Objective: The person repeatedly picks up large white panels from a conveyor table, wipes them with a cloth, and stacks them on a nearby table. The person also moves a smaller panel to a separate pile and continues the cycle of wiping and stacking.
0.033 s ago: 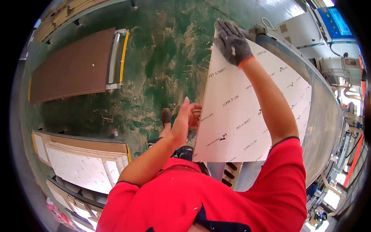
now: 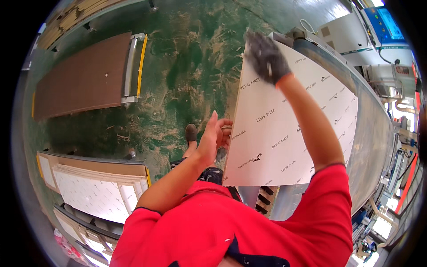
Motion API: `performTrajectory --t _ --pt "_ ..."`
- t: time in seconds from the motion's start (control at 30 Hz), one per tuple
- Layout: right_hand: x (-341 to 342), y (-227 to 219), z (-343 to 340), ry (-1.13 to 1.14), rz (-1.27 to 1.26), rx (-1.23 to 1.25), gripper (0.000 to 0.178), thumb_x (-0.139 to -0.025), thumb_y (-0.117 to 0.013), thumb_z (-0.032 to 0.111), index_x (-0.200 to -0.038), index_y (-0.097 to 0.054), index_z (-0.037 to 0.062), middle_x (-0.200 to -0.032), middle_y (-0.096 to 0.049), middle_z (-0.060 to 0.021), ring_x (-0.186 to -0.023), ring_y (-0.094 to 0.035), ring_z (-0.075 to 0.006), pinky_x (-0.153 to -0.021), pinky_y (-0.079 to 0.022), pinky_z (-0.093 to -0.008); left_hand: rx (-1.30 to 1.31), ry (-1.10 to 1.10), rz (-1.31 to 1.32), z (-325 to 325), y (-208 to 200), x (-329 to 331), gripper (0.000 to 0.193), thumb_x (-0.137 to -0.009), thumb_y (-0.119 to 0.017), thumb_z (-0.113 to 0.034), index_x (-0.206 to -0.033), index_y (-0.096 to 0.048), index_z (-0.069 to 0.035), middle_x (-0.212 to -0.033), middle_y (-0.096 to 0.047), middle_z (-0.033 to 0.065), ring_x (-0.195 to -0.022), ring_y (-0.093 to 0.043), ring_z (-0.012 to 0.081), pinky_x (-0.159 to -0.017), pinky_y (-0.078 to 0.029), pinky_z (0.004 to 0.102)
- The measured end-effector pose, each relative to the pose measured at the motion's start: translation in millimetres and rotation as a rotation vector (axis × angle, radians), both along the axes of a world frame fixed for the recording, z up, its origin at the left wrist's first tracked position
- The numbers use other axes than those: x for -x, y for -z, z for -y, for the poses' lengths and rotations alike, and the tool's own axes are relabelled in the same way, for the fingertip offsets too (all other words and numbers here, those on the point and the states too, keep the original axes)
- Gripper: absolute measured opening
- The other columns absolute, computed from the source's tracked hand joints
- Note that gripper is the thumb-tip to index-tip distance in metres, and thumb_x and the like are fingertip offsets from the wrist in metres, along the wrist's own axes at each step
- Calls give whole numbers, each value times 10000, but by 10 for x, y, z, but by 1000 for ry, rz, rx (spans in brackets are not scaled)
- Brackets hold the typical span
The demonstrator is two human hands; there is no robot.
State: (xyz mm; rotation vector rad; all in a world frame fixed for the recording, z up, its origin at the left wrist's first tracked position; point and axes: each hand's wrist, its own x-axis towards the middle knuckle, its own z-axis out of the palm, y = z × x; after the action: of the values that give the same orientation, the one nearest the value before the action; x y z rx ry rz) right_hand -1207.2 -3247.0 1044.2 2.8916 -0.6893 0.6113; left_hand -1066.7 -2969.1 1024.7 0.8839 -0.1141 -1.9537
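A large white panel (image 2: pixel 262 129) with printed film on its face lies in front of me, slightly right of centre. My right hand (image 2: pixel 267 58), in a dark grey glove with an orange cuff, is over the panel's far left corner. Motion blurs it, but its fingers look stretched out and hold nothing. My bare left hand (image 2: pixel 213 139) is at the panel's left edge, thumb pointing up and away, fingers loosely bent toward the edge. Whether those fingertips touch the edge or reach under it, I cannot tell.
The panel rests over a grey machine table (image 2: pixel 371 133). A control cabinet with a blue screen panel (image 2: pixel 384 24) stands at the far right. To the left are a brown board (image 2: pixel 84 78) on a roller stand and stacked white panels (image 2: pixel 91 189). Dust marks the green floor (image 2: pixel 178 66).
My gloved right hand has shifted slightly toward me and right from the panel's far corner, and is now blurred. The left hand and panel stay in place.
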Motion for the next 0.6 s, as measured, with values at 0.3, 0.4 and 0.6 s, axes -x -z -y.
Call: performTrajectory --t 0.3,0.4,0.6 --pt "677 -642 -3243 -238 -231 -816 531 -825 -655 262 -1325 -580 101 -1433 -517 -116 -1388 -424 -284 -1169 -281 -498 -84 132 -166 121 81 -108 721 -917 -311 -762 -1067 -558 -101 -860 -682 60 -698 -610 164 -586 -423 299" --pt "825 -900 -3186 -37 -28 -803 470 -836 -663 198 -1287 -601 80 -1407 -542 -124 -1346 -469 -316 -1145 -326 -480 -65 119 -85 168 50 -42 679 -930 -334 -736 -1054 -564 -109 -873 -691 60 -716 -616 159 -606 -435 298" --pt "389 -842 -3144 451 -200 -608 435 -815 -639 221 -1200 -603 24 -1259 -595 -168 -1201 -549 -370 -1072 -398 -464 12 137 229 167 -138 103 497 -987 -428 -562 -1080 -605 -107 -927 -704 44 -766 -636 150 -696 -486 316"
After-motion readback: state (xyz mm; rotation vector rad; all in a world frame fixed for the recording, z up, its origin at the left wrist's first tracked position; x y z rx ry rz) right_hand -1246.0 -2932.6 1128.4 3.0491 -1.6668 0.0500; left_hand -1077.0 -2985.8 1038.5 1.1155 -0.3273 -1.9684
